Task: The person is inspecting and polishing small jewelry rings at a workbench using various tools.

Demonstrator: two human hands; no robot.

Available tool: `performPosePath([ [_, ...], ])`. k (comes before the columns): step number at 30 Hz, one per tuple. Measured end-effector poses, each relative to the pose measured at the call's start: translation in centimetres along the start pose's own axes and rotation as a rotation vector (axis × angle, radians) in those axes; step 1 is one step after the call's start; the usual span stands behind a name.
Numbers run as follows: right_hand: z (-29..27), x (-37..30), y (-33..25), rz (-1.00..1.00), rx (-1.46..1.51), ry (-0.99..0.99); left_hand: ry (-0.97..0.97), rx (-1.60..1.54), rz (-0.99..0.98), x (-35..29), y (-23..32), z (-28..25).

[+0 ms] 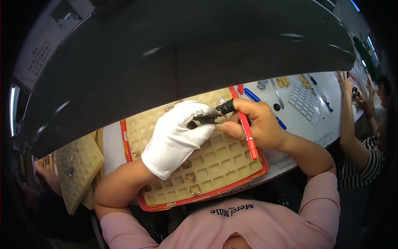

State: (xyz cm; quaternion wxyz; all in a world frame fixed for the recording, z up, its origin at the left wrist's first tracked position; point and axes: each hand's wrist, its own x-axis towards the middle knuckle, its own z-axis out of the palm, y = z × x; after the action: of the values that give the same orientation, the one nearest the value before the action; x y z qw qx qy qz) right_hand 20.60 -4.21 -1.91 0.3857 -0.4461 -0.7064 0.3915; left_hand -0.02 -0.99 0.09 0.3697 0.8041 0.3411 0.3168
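Note:
My left hand (176,135), in a white glove with darkened fingertips, is closed on a gold-coloured ring (222,119) above a tray. From the other side, the thumb and forefinger of my right hand (263,122) pinch around the same ring. Black wrapping covers that forefinger's tip. A red marker pen (248,141) slants through my right hand, its red cap end pointing toward me. Below both hands lies a cream tray with square pockets (215,168) and a red rim. Several rings sit in it, among them a gold ring (195,190) near the front edge.
A large dark hood (186,50) hangs over the far side. Blue pens (252,95), tweezers (277,94) and a white gridded sheet (304,101) lie on the table to the right. Another person's arm (352,128) is at far right; cream trays (78,170) lean at left.

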Motion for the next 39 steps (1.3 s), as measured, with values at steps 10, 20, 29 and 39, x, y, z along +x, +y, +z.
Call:
performPosePath([
  [10,-0.5,0.8,1.2,-0.611,-0.52,0.237,0.023,0.041,0.155,0.6,-0.9,0.2],
  [20,-0.7,0.4,1.6,-0.704,-0.663,0.209,0.042,0.215,0.204,0.4,-0.6,0.4],
  [29,-0.9,0.3,2.0,-0.708,-0.625,0.186,-0.004,0.139,0.17,0.4,-0.5,0.4],
  [39,-2.4,0.1,0.1,-0.4,-0.953,0.053,-0.099,-0.042,0.038,0.7,-2.2,0.1],
])
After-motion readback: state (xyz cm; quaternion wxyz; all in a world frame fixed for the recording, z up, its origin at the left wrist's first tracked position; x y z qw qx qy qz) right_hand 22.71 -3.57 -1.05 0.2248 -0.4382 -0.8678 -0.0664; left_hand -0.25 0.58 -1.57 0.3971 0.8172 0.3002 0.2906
